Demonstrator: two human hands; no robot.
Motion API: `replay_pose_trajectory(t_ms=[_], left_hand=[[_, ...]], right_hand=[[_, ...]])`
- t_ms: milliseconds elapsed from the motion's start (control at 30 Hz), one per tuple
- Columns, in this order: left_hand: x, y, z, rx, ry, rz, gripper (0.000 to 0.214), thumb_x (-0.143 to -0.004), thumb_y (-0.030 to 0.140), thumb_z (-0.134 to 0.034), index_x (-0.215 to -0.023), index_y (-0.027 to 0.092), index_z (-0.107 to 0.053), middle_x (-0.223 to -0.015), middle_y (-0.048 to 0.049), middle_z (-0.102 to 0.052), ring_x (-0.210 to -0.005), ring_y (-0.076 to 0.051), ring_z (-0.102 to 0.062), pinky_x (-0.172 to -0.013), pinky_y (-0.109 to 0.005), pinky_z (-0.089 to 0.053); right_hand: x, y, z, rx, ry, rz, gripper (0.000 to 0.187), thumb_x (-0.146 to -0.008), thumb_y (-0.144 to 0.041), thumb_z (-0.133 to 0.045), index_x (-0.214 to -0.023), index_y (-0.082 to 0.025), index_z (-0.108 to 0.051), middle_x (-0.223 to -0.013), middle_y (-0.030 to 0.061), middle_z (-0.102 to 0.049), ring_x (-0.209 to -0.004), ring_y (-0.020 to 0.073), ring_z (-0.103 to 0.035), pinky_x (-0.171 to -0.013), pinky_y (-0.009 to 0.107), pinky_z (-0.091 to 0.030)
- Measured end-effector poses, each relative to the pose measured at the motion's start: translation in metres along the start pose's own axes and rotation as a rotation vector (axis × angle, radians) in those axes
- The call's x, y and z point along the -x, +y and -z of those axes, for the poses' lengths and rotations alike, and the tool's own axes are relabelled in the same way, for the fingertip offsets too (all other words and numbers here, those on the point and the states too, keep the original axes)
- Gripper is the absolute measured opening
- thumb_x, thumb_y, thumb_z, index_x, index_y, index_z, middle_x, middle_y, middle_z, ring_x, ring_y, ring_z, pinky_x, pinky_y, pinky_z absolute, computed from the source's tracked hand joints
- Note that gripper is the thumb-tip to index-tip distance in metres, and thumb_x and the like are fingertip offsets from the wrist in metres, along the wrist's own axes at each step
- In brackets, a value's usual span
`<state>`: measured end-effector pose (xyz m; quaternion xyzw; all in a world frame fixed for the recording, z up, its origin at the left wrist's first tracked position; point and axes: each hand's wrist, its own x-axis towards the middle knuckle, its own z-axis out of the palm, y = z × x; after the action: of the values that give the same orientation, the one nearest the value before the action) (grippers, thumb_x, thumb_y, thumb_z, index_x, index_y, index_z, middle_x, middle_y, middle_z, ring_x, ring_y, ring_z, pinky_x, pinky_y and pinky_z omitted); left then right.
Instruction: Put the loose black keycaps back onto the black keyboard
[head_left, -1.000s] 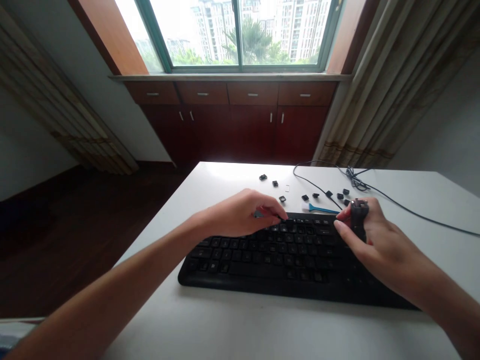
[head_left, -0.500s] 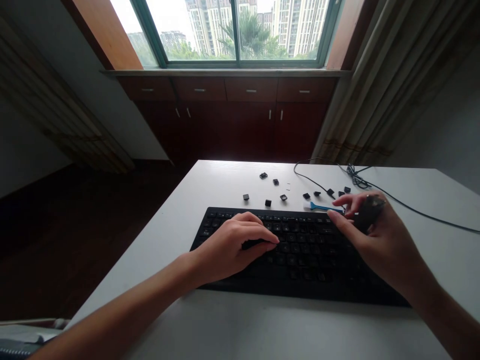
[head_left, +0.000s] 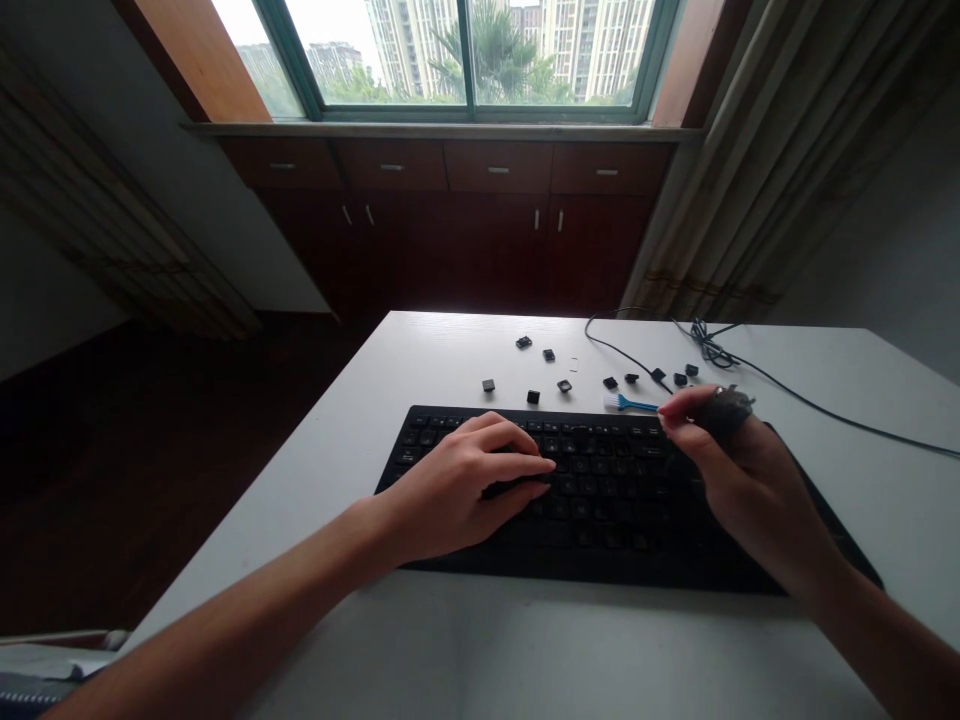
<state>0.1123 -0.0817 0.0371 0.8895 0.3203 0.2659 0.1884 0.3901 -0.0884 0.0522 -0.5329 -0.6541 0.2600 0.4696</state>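
Observation:
A black keyboard (head_left: 600,560) lies on the white table under both hands. My left hand (head_left: 472,490) rests over its left half, thumb and forefinger slightly apart, with nothing seen between them. Above the right half is my right hand (head_left: 742,470), thumb and forefinger brought together. A dark grey, ragged-edged wad (head_left: 727,408) is tucked in its fingers; I cannot make out its exact kind. Just left of those fingertips, a blue-handled brush (head_left: 634,404) with pale bristles lies behind the keyboard. The right fingers partly hide the keyboard's far edge.
Several loose black keycaps (head_left: 533,397) are scattered behind the keyboard. A small thin wire piece (head_left: 574,365) lies among them. A black cable (head_left: 810,400) with a bundled loop runs across the right back. The white table (head_left: 337,410) ends near a dark red cabinet (head_left: 450,240).
My left thumb and forefinger have parted slightly. My right hand has turned and drawn its fingertips together, the dark wad still in it. The view has tilted a little.

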Motion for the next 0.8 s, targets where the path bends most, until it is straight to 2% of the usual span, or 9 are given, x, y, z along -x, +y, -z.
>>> replay_pose_trajectory(t_ms=[133,267,467,800], left_hand=[[0.0008,-0.0004,-0.0003,-0.003,0.009,0.021,0.024,-0.096,0.026,-0.062,-0.117,0.025,-0.074,-0.108,-0.0081,-0.070,-0.101,-0.021,-0.063,-0.087,-0.036,-0.055],[0.0005,0.0003,-0.0022,0.016,0.022,0.020,0.024,-0.097,0.027,-0.062,-0.117,0.026,-0.074,-0.107,-0.0075,-0.071,-0.099,-0.021,-0.064,-0.087,-0.037,-0.055],[0.0012,0.0012,-0.0049,0.050,0.025,-0.010,0.022,-0.097,0.025,-0.063,-0.116,0.026,-0.074,-0.108,-0.0037,-0.076,-0.098,-0.019,-0.065,-0.093,-0.037,-0.053],[-0.0015,0.0021,-0.0043,0.011,0.043,-0.010,0.016,-0.095,0.024,-0.065,-0.102,0.026,-0.079,-0.104,-0.0035,-0.076,-0.095,-0.019,-0.065,-0.085,-0.034,-0.056]], right_hand=[[0.0006,0.0012,-0.0048,-0.157,0.003,-0.059,0.008,-0.091,-0.031,-0.061,-0.091,-0.023,-0.062,-0.077,0.0015,-0.067,-0.071,0.0189,-0.066,-0.069,0.033,-0.056],[0.0030,0.0026,-0.0089,-0.325,-0.044,-0.119,0.016,-0.092,-0.035,-0.065,-0.101,-0.023,-0.060,-0.066,-0.0037,-0.057,-0.059,0.0148,-0.058,-0.061,0.030,-0.052],[0.0041,0.0034,-0.0096,-0.301,-0.057,-0.092,0.017,-0.092,-0.036,-0.066,-0.100,-0.022,-0.059,-0.064,-0.0046,-0.054,-0.058,0.0136,-0.055,-0.056,0.028,-0.049],[0.0051,0.0063,-0.0106,-0.299,-0.084,-0.089,0.015,-0.094,-0.035,-0.065,-0.100,-0.023,-0.059,-0.065,-0.0050,-0.053,-0.060,0.0128,-0.054,-0.058,0.027,-0.047]])
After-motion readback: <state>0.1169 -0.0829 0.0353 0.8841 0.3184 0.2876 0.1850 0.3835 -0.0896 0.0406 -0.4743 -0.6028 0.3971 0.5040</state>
